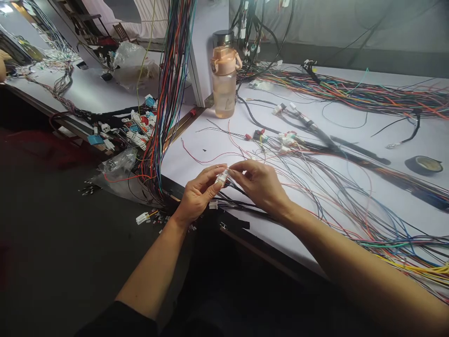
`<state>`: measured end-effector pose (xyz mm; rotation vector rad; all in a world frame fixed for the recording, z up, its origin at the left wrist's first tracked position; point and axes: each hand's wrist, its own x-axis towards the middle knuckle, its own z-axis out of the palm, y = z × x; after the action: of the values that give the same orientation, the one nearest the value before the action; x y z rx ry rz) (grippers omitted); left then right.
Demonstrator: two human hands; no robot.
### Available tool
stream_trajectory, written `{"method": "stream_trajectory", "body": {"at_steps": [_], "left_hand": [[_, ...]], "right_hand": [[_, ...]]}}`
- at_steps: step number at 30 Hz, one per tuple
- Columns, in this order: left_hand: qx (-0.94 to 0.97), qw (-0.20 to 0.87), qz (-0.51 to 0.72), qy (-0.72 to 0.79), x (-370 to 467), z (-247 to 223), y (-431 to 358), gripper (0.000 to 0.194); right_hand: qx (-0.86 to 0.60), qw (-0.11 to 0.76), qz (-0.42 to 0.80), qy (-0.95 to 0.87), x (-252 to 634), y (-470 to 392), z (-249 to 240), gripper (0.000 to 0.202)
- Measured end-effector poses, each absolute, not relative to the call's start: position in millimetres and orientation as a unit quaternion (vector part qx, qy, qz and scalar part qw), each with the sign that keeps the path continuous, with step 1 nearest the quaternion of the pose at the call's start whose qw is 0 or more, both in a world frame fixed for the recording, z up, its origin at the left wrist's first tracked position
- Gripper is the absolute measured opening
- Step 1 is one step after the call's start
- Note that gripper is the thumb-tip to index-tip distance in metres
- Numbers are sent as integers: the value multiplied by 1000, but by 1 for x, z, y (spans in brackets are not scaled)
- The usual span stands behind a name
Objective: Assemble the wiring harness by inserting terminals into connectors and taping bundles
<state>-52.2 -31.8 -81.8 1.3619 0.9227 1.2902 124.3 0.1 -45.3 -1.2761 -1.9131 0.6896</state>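
Observation:
Between the thumb and fingers of my left hand (198, 194) is a small white wire connector (222, 177), held above the table's front edge. My right hand (261, 185) is closed in a pinch at the connector's right side; a thin wire seems to be between its fingertips, but they mostly cover it. Dark wires (238, 188) run from the connector down to the right, under my right hand. Just below my hands, a second white connector (213, 205) lies at the edge beside black cables (252, 207).
A peach-lidded water bottle (224, 86) stands behind my hands. A thick bundle of coloured wires (171, 79) hangs at the left. Loose wires and harnesses (329, 140) cover the table's right side, near a roll of black tape (423, 164). Connectors (140, 128) pile up at the left.

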Motion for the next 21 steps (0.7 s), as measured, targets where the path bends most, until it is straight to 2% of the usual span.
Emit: {"method": "stream_trajectory", "body": {"at_steps": [11,21], "left_hand": [[539,518,547,377,-51,-82,-31,29],[508,539,571,356,-50,-88,-29,31]], "right_hand": [[-498,390,271,-725,136,-10,-47,17],[-451,420,265,-742,140,-28,-51,9]]}}
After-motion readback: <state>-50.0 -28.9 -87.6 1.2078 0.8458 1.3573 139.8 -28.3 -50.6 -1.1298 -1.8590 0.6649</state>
